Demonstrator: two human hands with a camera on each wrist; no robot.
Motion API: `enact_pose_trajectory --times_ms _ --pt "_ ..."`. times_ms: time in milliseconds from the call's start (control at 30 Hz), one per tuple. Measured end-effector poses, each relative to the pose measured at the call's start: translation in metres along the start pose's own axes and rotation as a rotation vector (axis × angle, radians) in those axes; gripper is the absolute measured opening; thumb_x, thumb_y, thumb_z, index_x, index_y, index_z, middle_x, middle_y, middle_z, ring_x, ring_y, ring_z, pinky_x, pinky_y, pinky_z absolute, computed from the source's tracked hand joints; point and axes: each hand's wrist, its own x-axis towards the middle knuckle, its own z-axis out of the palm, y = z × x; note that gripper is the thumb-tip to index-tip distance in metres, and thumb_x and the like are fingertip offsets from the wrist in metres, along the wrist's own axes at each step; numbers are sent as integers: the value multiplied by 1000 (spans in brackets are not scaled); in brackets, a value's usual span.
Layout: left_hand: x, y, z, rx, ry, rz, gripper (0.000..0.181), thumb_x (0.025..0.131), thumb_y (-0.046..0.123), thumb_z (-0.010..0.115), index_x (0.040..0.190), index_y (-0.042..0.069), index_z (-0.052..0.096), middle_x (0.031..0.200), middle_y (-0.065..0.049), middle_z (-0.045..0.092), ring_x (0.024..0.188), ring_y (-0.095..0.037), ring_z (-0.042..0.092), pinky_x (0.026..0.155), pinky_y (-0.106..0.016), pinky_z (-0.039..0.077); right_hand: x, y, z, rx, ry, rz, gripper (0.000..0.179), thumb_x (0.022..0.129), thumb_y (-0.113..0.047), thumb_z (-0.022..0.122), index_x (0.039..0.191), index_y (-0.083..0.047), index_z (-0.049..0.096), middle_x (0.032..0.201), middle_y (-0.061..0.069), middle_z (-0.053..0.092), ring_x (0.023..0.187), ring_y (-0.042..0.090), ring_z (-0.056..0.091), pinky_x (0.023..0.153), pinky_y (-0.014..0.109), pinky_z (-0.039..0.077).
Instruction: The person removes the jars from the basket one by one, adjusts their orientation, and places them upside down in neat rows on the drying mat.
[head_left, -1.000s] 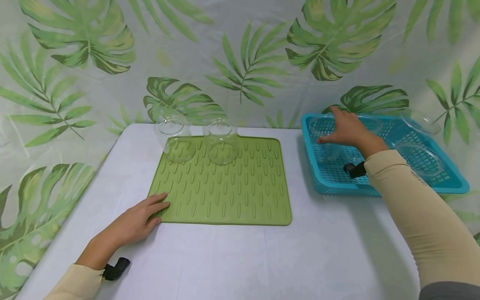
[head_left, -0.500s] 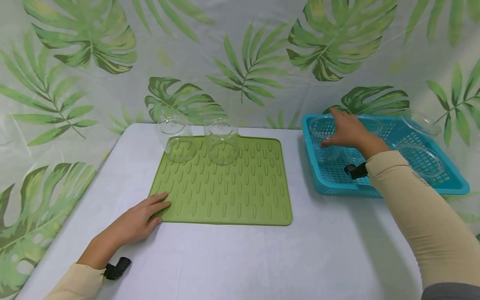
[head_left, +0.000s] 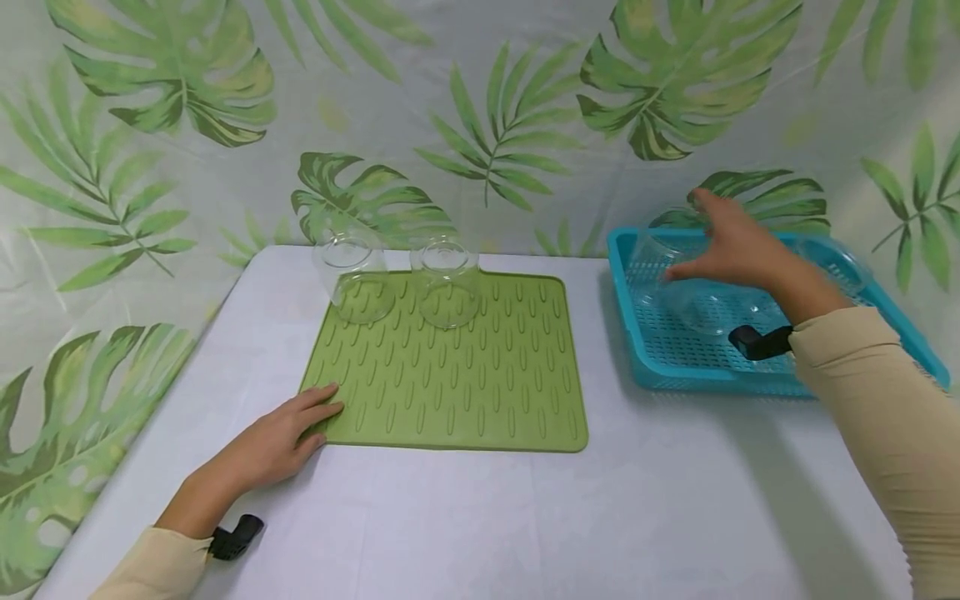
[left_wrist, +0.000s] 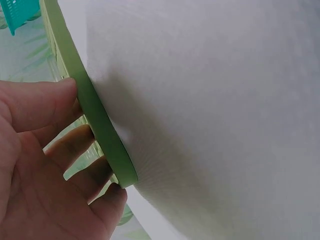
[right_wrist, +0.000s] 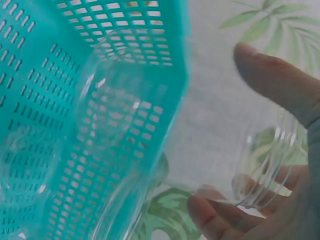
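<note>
Head view: at lower left, the left hand touches a green mat with relaxed fingers, two glasses on it. At right, the right hand spreads over a blue basket, another glass between thumb and fingers; whether gripped, I cannot tell.

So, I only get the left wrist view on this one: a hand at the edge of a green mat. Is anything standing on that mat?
Observer: Yes. A left glass and a right glass, both clear, stand side by side toward the far edge of the green mat.
Operator: And the right hand, which I can't see at all?
Observer: In the head view, the right hand shows over the blue basket; I can't tell whether it grips anything there.
</note>
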Motion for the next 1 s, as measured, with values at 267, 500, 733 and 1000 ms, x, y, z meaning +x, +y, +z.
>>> enact_pose_trajectory --times_ms 267,500,733,1000 --pt "-2 -1 -1 -14 4 -10 43 93 8 64 136 2 59 153 -19 44 138 -45 43 107 -60 43 -5 -1 -7 63 72 8 125 81 -44 80 159 -9 -11 163 32 -2 135 60 32 98 74 38" --pt "-1 -2 2 -12 2 2 43 94 9 63 136 2 59 153 -19 44 138 -45 43 107 -60 43 -7 2 -4 28 87 33 125 79 -46 81 159 -3 -5 158 37 1 126 58 38 89 70 42" --pt "0 -2 1 -18 1 -4 43 94 8 63 136 3 58 153 -19 44 138 -47 43 108 -61 42 -15 -1 -12 77 119 17 119 81 -43 80 159 -3 -1 160 34 1 129 58 35 85 70 44" --pt "1 -4 0 -27 -10 -15 44 94 9 62 138 2 57 154 -19 43 139 -47 41 109 -61 41 -35 -8 -21 183 144 -41 115 84 -31 80 161 -19 -3 164 24 12 143 56 23 96 75 33"
